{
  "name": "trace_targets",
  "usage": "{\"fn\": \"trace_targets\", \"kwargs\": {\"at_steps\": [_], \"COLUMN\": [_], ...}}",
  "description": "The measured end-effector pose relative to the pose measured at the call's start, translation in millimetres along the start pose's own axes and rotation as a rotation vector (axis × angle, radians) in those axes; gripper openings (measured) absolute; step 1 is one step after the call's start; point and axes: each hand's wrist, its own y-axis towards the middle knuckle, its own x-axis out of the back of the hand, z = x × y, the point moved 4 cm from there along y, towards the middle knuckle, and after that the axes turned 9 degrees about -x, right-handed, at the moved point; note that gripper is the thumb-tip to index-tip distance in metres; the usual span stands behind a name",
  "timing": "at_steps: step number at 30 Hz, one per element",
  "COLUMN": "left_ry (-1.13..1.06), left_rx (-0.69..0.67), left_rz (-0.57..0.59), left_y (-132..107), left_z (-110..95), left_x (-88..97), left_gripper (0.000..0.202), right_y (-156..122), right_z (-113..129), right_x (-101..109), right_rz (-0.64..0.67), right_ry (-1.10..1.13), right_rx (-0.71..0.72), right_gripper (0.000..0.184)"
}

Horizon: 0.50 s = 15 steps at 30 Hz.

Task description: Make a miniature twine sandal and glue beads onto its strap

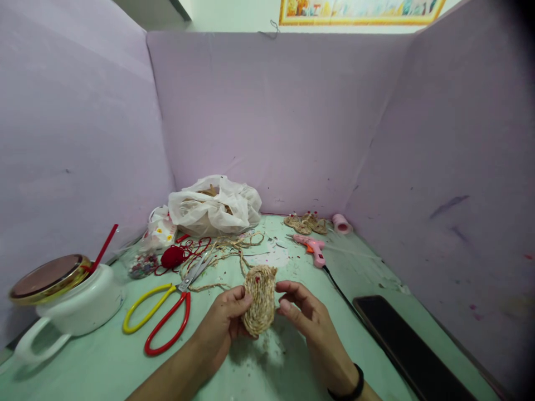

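My left hand point(229, 317) grips a small oval sole of coiled straw cord point(259, 301) by its left edge, thumb on the front. The sole stands upright, facing me, with a small red spot near its top. A strand of straw cord point(243, 262) runs behind its top left. My right hand point(307, 314) is at the sole's right edge, fingers curved and apart; I cannot tell if the fingertips touch it. Left of my hands lie scissors point(183, 288) with one yellow and one red handle, blades partly opened.
A white enamel mug point(83, 301) stands left with a gold-rimmed lid point(50, 278). Red yarn point(173, 257), a bag of beads point(142, 264) and a white plastic bag point(217, 206) lie behind. Right are a pink glue gun point(311, 248), finished straw pieces point(307, 224), a pink roll point(341, 224) and a black phone-like slab point(409, 345).
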Motion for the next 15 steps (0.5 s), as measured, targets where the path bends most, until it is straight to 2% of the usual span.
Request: {"fn": "trace_targets", "kwargs": {"at_steps": [4,9,12,13,15], "left_ry": [-0.006,0.016,0.225,0.344,0.583], "left_rx": [0.006,-0.030,-0.062,-0.084,-0.167], "left_rz": [0.046,0.096,0.113,0.091,-0.028], "left_y": [-3,-4,-3,-3,-4], "left_z": [6,13,11,9,2], "left_x": [-4.2,-8.5,-6.0,-3.5,3.7], "left_gripper": [0.026,0.030,0.033,0.035,0.034], "right_y": [3,3,2,1,1], "right_z": [-9,-10,-8,-7,-6], "right_x": [-3,-3,-4,-4,-4], "right_rz": [-0.051,-0.037,-0.005,-0.010,-0.027], "right_ry": [0.143,0.041,0.063,0.077,0.081], "right_rx": [-0.079,-0.130,-0.161,-0.162,-0.156], "right_gripper": [0.039,0.032,0.030,0.029,0.028]}}
